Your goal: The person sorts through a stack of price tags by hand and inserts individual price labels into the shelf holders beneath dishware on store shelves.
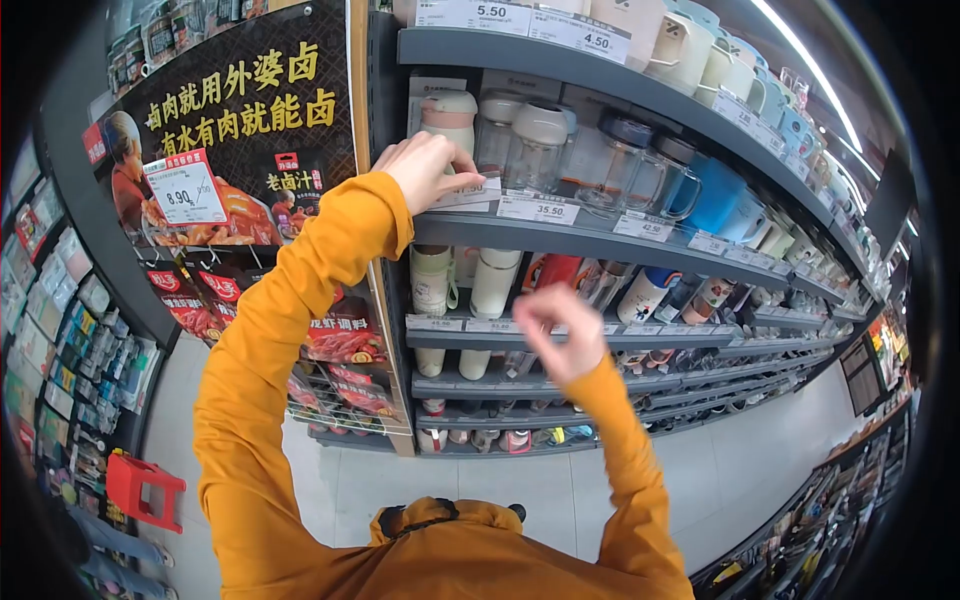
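The pink-lidded cup (449,108) stands upright at the left end of the shelf (470,232), just right of the wooden-edged display post. The left hand (428,168) is in front of it, fingers bent and thumb over the price tag at the shelf edge; whether it grips the cup, the tag or nothing, I cannot tell. The right hand (562,332) is blurred, raised nearer and lower, its fingers loosely curled, with nothing visible in it.

The cup looks light and stiff, its smooth wall probably a little slippery; the material is unclear, so treat it as breakable. The best hold is likely around the body below the lid, since the lid might come loose. A clear jar (538,145) stands near on the right, looks like glass and would probably chip if knocked.
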Available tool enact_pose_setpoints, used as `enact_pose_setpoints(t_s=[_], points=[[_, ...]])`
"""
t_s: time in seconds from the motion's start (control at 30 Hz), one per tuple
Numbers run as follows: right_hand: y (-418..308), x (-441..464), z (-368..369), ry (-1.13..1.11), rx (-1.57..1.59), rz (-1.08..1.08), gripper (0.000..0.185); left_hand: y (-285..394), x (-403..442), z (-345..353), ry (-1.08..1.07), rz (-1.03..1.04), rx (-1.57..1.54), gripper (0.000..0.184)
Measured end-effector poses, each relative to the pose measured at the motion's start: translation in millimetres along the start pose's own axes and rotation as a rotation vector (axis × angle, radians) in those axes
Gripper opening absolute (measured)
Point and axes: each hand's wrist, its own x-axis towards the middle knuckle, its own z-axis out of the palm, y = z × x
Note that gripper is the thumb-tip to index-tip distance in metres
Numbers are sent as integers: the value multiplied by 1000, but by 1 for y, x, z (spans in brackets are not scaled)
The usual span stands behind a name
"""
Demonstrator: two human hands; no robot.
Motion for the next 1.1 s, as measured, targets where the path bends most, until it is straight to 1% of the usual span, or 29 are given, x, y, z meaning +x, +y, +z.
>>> enact_pose_setpoints(t_s=[0.07,0.1,0.13,0.2,0.27,0.37,0.43,0.5,0.53,0.57,0.6,0.67,0.73,0.77,0.8,0.83,0.87,0.9,0.93,0.97,1.03,1.1], points=[[-8,47,-12,132,-76,64,16,-5,1,3,21,39,-9,30],[-2,68,-14,163,-87,62,21,-5,1,4,31,57,-16,30],[0,89,-14,184,-139,-34,25,-3,0,3,25,41,-19,30],[12,117,-11,114,-199,-24,31,2,-1,0,13,4,-22,30],[23,136,-7,-42,-57,140,27,1,-4,2,37,5,-33,29],[26,146,-4,-126,-92,233,24,3,-8,0,60,-19,-29,28],[32,147,-4,-67,-35,221,22,10,-14,-3,54,-70,-20,30],[28,145,-8,5,35,234,17,13,-20,-3,147,-80,49,34],[29,141,-9,82,77,181,14,14,-24,0,186,-83,83,37],[25,133,-12,183,115,140,14,13,-31,7,349,40,53,39],[19,122,-14,285,150,100,15,23,-43,7,406,35,-71,39],[6,74,-13,444,262,196,14,54,-82,5,516,12,-323,42],[5,-1,8,571,369,281,10,64,-137,47,561,-84,-731,46],[0,-46,20,490,393,560,8,68,-174,74,465,-184,-834,48],[3,-91,43,423,452,615,7,67,-209,113,398,-207,-920,57],[-3,-133,61,292,447,744,6,75,-240,148,325,-391,-1144,61],[-6,-177,83,234,549,905,8,79,-274,185,283,-512,-1314,66],[-14,-217,101,234,662,1126,11,83,-306,201,210,-654,-1505,66],[-20,-254,114,217,787,1276,15,88,-332,211,130,-800,-1694,67],[-33,-268,115,128,812,1377,16,94,-351,218,117,-836,-1628,68],[-44,-272,122,121,878,1380,16,103,-382,224,93,-904,-1493,68],[-45,-261,126,87,886,1402,14,90,-400,241,33,-982,-1590,70]])
